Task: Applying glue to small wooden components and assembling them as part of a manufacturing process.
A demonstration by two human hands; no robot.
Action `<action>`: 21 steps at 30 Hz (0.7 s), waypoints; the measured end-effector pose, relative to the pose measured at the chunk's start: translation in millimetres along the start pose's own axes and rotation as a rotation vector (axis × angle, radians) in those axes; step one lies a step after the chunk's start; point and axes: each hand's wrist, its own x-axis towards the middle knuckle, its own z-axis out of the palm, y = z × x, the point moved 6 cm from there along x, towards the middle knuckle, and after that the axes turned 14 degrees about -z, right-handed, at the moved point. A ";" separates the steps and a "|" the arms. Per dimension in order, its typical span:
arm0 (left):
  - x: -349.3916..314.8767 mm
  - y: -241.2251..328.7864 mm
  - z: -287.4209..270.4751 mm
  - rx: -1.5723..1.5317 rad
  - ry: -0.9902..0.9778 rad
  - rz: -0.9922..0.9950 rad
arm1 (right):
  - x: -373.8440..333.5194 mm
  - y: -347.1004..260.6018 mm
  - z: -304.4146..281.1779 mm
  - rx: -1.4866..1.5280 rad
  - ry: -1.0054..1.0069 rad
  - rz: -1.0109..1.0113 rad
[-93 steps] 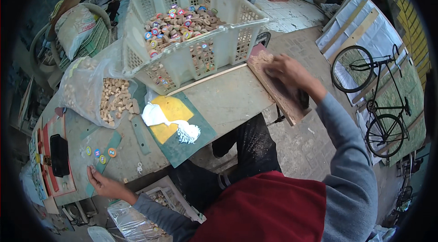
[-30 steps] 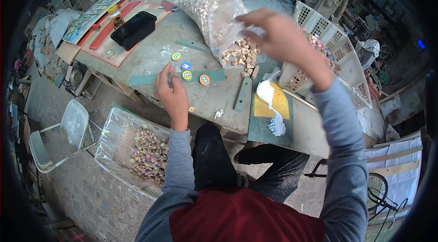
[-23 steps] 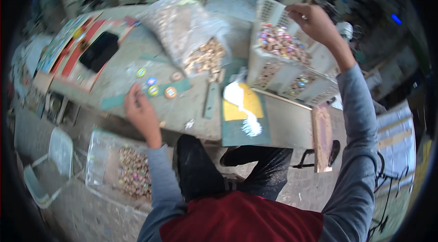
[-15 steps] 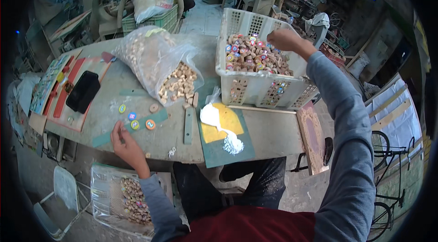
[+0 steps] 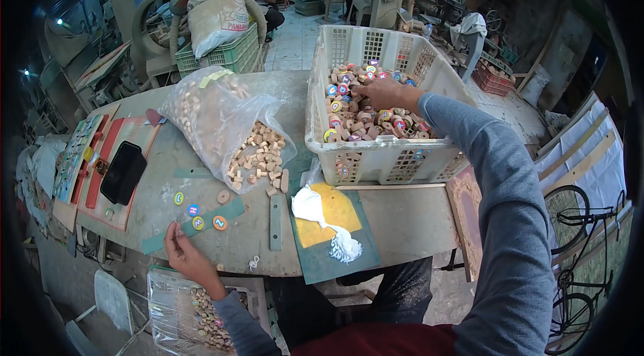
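Note:
My right hand (image 5: 388, 94) reaches into a white plastic crate (image 5: 376, 146). Its fingers bend down onto a heap of small round wooden discs (image 5: 382, 119), many with coloured printed faces; the pile and the hand itself hide what the fingertips hold, if anything. Over the table's near edge, my left hand (image 5: 188, 257) has loosely bent fingers, slightly apart, and no object shows in them. Just beyond its fingertips lies a green strip (image 5: 231, 210). A yellow disc (image 5: 198, 223) and an orange disc (image 5: 219, 222) sit at the strip, with a blue disc (image 5: 193, 210) close by.
Left of the crate, a clear plastic bag (image 5: 194, 111) spills plain wooden pieces (image 5: 258, 155) onto the table. A green and yellow board (image 5: 339, 225) carries a white cloth bundle (image 5: 308, 205). A black tray (image 5: 124, 173) stands at left. Below the table is another disc-filled container (image 5: 171, 309).
My right hand has gone from above the crate's far right part down and leftward onto the discs. My left hand stays near the strip. The whole view has shifted, with the table lower now.

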 end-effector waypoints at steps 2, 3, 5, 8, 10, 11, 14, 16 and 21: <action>0.6 -1.3 1.3 -0.013 -0.002 -0.001 | 0.8 -0.6 2.7 -0.016 -0.015 0.016; 0.8 -1.6 0.2 -0.009 0.000 -0.002 | 1.2 -2.0 3.8 -0.036 -0.030 0.030; 1.1 -0.8 -2.5 -0.009 0.006 0.017 | 0.8 -7.1 5.4 -0.055 -0.045 0.040; 1.6 -2.7 -2.4 -0.015 -0.001 0.012 | -3.0 -8.1 4.3 -0.074 -0.009 0.087; 1.8 -3.2 -2.9 -0.011 0.003 0.013 | -2.7 -10.4 4.3 -0.129 0.035 0.054; 2.1 -3.0 -3.1 -0.007 0.003 0.014 | -2.6 -10.2 3.8 -0.172 0.038 0.035; 0.6 -0.2 -0.3 -0.014 -0.003 0.031 | 0.5 3.7 11.7 -0.166 0.089 0.060; 0.5 -0.2 -2.0 -0.013 0.002 0.015 | 2.4 -5.6 6.7 -0.129 0.075 0.056; 0.8 1.7 -0.8 -0.022 0.002 0.008 | 1.9 -6.9 6.5 -0.115 0.092 0.014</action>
